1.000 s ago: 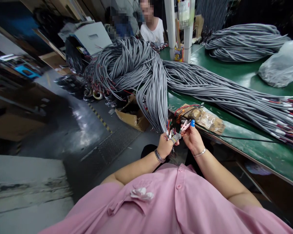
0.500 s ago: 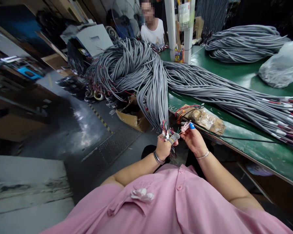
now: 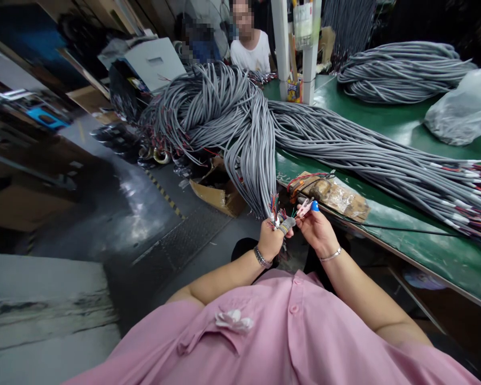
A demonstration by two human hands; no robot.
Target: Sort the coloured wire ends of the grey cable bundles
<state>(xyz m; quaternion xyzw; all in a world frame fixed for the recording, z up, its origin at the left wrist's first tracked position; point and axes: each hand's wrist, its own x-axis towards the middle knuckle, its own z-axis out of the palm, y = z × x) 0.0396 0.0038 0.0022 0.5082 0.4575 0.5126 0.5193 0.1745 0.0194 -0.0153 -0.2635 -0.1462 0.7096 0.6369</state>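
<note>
A crumpled clear plastic bag (image 3: 460, 109) sits on the green table (image 3: 379, 118) at the far right. Farther left, two white posts (image 3: 279, 45) rise at the table, a colourful packet (image 3: 294, 91) between them near the bottom. Behind, at the far side, is a person in a white shirt (image 3: 253, 53). To the far left stand a pale grey box (image 3: 154, 64) and a blue stool (image 3: 46, 118). Yellow-and-black tape (image 3: 164, 192) stripes the grey floor (image 3: 124, 214), leading toward an open cardboard box (image 3: 214, 195). A scuffed whitish surface (image 3: 44, 342) fills the near left.
</note>
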